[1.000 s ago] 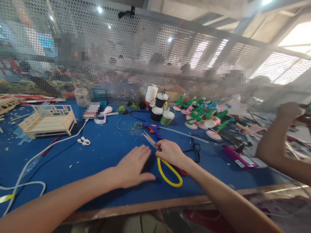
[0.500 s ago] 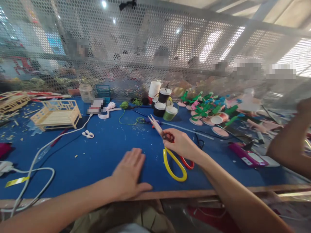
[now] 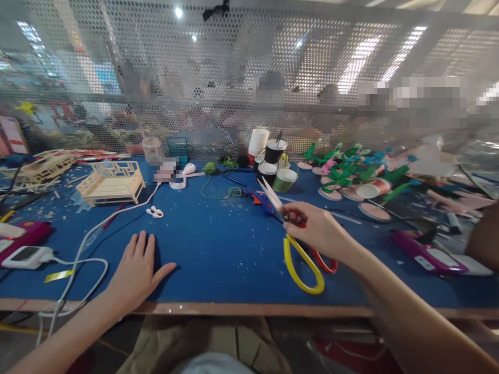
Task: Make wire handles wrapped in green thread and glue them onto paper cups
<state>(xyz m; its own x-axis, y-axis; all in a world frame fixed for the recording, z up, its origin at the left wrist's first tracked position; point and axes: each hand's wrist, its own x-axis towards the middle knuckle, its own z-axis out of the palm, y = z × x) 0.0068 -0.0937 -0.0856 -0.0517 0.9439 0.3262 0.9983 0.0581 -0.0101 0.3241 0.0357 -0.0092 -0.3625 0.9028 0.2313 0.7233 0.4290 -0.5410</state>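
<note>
Scissors [image 3: 304,265] with one yellow and one red handle loop are in my right hand [image 3: 317,228], which grips them near the pivot. Their blades point up and to the left, away from me. My left hand [image 3: 136,267] lies flat on the blue tabletop [image 3: 210,254] near its front edge, fingers stretched and thumb apart, with nothing in it. Just beyond that hand is a small white looped piece [image 3: 155,212]. A blue and red tool [image 3: 262,201], which looks like a glue gun, lies behind the scissors' blades.
A small wooden model bed [image 3: 113,187] stands at left, beside a white cable [image 3: 88,228]. Paper cups [image 3: 285,179] are grouped at the back. Green craft plants [image 3: 339,174] crowd the right, near a purple device [image 3: 424,254]. Another person's arm [image 3: 483,239] shows at far right.
My left hand has slid left across the table, away from the scissors. My right hand still holds the scissors and sits farther right in view; the camera has turned slightly left.
</note>
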